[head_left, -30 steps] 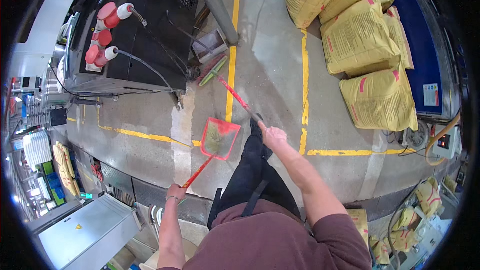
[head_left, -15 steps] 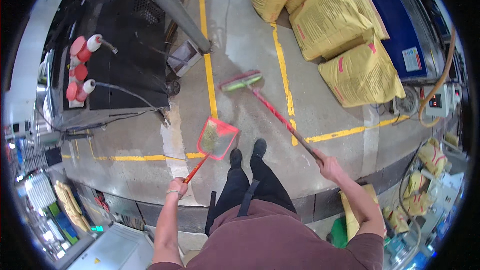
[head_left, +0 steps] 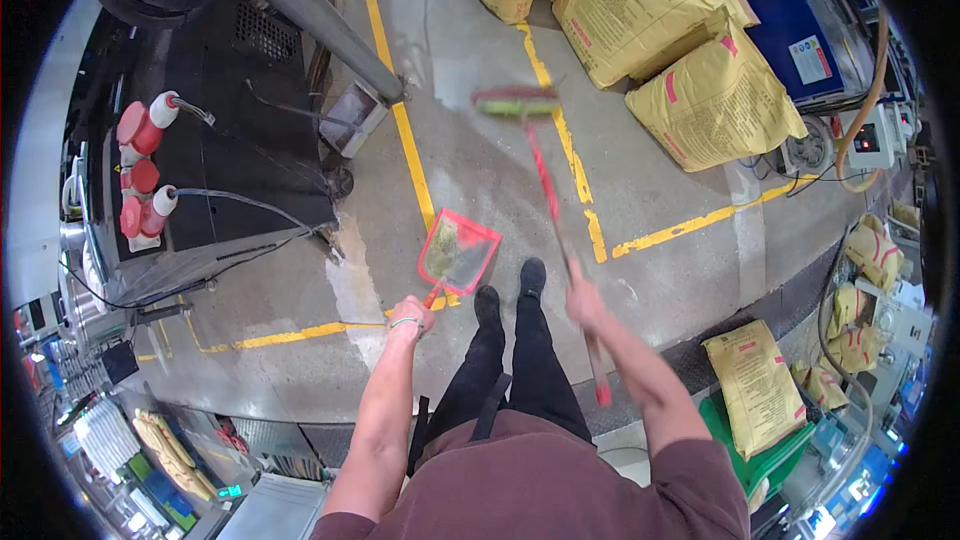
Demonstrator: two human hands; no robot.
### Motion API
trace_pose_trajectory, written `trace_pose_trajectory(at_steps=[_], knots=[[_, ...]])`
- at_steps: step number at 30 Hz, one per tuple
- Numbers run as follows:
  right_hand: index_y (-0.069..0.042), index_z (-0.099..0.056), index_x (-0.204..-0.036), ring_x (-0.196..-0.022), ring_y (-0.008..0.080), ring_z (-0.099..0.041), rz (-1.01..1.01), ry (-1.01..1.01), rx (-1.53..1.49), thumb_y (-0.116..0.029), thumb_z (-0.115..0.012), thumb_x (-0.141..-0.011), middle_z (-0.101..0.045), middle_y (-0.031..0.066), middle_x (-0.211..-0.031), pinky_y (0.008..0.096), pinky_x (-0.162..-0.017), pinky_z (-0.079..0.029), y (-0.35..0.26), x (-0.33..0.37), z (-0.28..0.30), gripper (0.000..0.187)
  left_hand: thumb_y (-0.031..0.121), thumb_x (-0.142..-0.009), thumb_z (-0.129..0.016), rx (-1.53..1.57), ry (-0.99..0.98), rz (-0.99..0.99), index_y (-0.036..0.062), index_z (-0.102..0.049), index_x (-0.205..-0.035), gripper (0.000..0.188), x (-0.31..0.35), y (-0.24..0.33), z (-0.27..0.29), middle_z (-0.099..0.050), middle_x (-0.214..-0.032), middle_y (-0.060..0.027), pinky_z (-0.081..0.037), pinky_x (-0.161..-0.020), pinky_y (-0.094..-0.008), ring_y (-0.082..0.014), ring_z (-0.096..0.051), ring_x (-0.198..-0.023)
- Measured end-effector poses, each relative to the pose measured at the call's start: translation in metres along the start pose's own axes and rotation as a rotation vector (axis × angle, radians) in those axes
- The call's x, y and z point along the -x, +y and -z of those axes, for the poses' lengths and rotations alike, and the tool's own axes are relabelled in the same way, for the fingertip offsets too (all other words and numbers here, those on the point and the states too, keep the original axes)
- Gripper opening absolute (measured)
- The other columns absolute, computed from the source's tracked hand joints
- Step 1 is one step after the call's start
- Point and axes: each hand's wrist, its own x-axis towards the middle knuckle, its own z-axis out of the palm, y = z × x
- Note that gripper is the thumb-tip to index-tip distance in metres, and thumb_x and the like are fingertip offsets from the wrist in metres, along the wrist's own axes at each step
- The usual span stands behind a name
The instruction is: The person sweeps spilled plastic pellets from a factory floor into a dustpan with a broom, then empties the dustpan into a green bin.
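Note:
My left hand [head_left: 411, 315] is closed round the orange-red handle of a dustpan [head_left: 489, 243]. The pan's red-rimmed tray rests on or just above the grey floor beside a yellow line, with greenish-brown dust in it. Further right, my right hand [head_left: 584, 300] grips the red handle of a broom [head_left: 542, 166] partway along, and the handle's end sticks out below the fist. The broom's green and dark red head [head_left: 515, 101] is blurred, out ahead of my feet near the right yellow line. Whether its bristles touch the floor I cannot tell.
Stuffed yellow-brown sacks [head_left: 715, 100] stand at the far right by a blue machine. A grey pole [head_left: 330, 30] slants down to the floor beside a small box [head_left: 352, 118]. Black equipment with red plugs [head_left: 141, 130] is at left. Another sack [head_left: 756, 386] lies over a green bin [head_left: 780, 460].
The broom head has swung away and to the right, its handle now more upright. My right hand moved inward and slightly up; my left hand and the dustpan shifted right and up.

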Motion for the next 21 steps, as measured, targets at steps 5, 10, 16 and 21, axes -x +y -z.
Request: trace_pose_trajectory(at_steps=[5,10,16,21], knots=[[-0.019,-0.017,-0.134,-0.081,0.0457,-0.054,-0.14,-0.357,0.067,-0.02,-0.038,-0.085,-0.056,0.0291,-0.089,0.053,-0.073,-0.042,0.017,0.196,-0.035,0.054,0.022,-0.078,-0.046,-0.005,-0.019,-0.007,-0.0043,-0.053,-0.105,0.038,-0.001,0.002,-0.01,-0.054,-0.108,-0.025,-0.043,-0.088,-0.038,-0.0316,-0.052,-0.104],[-0.02,-0.025,-0.134,-0.089,0.0406,-0.056,0.102,-0.298,-0.247,-0.023,-0.043,-0.087,-0.053,0.0257,-0.107,0.0449,-0.072,-0.048,-0.004,0.32,0.023,0.05,0.023,-0.078,-0.047,-0.01,-0.028,-0.043,-0.0033,-0.053,-0.106,0.039,-0.006,-0.016,-0.036,-0.053,-0.109,-0.025,-0.042,-0.089,-0.0375,-0.0314,-0.051,-0.106],[-0.014,-0.031,-0.131,-0.103,0.0335,-0.052,-0.182,-0.126,-0.297,-0.018,-0.045,-0.086,-0.05,0.0202,-0.116,0.0378,-0.086,-0.042,-0.014,0.339,0.037,0.047,0.019,-0.076,-0.047,-0.064,0.011,-0.098,-0.0021,-0.054,-0.105,0.037,0.015,-0.056,-0.049,-0.054,-0.107,-0.0247,-0.044,-0.086,-0.0383,-0.0341,-0.053,-0.102],[-0.012,-0.028,-0.131,-0.102,0.0398,-0.049,-0.113,0.308,-0.155,-0.017,-0.044,-0.084,-0.05,0.0256,-0.111,0.0413,-0.086,-0.04,0.032,0.218,0.022,0.05,0.017,-0.076,-0.047,-0.191,0.051,-0.195,-0.0011,-0.057,-0.101,0.032,0.043,-0.085,-0.044,-0.056,-0.104,-0.024,-0.046,-0.082,-0.0393,-0.0342,-0.055,-0.098]])
